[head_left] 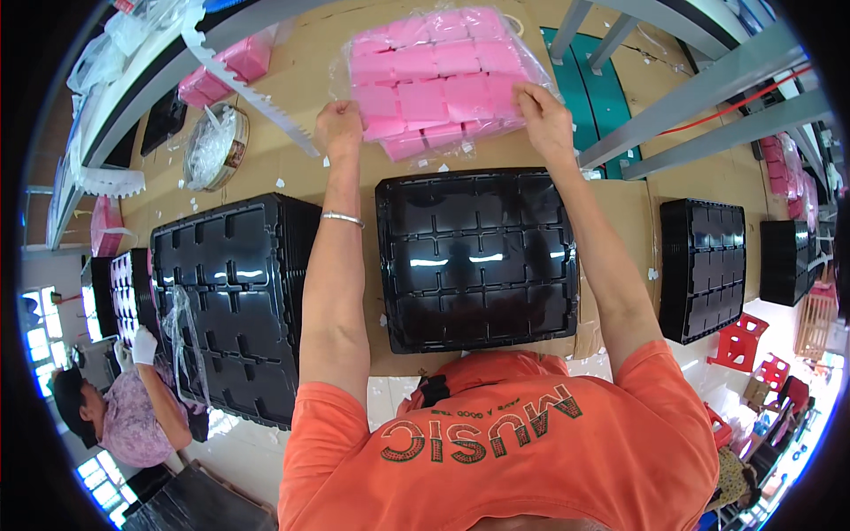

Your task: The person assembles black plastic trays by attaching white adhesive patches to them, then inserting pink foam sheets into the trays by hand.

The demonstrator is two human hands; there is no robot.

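Before me at the far side of the table lies a clear plastic bag [340, 80] holding rows of flat pink blocks [423, 102]. My left hand [341, 128] has its fingers closed on the bag's near left edge. At the right edge, my right hand [544, 122] pinches the plastic between thumb and fingers. Both arms are stretched out over a black compartment tray [478, 257], which lies nearer to me between my forearms. Its visible compartments hold nothing.
A tall stack of black trays [226, 301] stands to the left, another stack [704, 265] to the right. A round tin [217, 149] with crumpled plastic sits at the back left. Grey metal bars [699, 97] cross the back right. A white-gloved co-worker [133, 411] is at the left.
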